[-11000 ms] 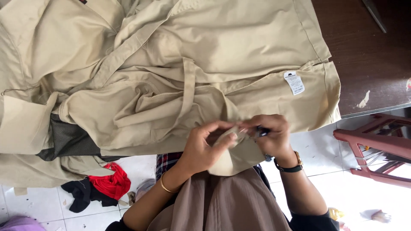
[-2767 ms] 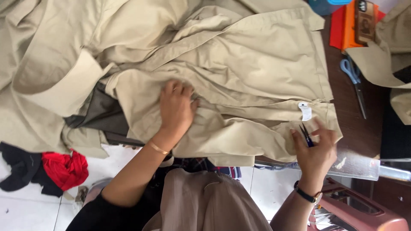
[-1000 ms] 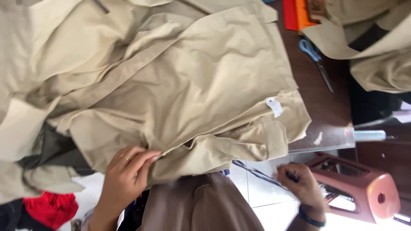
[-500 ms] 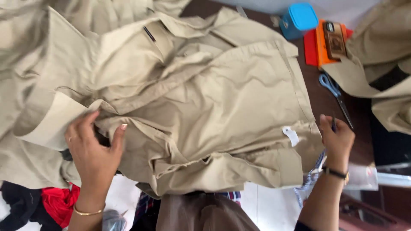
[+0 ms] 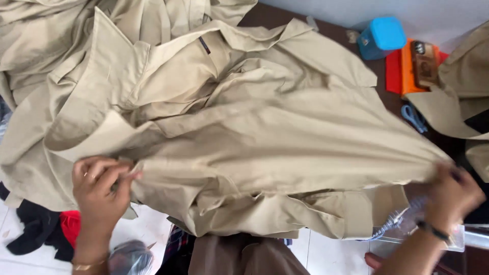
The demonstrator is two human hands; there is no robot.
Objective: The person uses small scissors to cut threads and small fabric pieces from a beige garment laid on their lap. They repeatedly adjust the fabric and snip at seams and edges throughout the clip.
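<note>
A large beige garment (image 5: 265, 142) lies spread and rumpled over a dark brown table (image 5: 265, 15). My left hand (image 5: 99, 186) pinches a fold of the garment at its left side, near a turned-back cuff or flap. My right hand (image 5: 453, 191), with a dark band on the wrist, grips the garment's right end, and the cloth is stretched taut between the two hands. The right hand is blurred, so I cannot tell whether it also holds something small and dark.
At the table's far right are a blue box (image 5: 382, 36), an orange and red stack with a brown object (image 5: 415, 63) on it, blue-handled scissors (image 5: 413, 118) and more beige cloth (image 5: 458, 91). Red and black cloth (image 5: 48, 231) lies on the tiled floor.
Both hands have taken hold of the garment and pulled it taut between them. My right hand moved down and right to the cloth's end; the view shifted closer.
</note>
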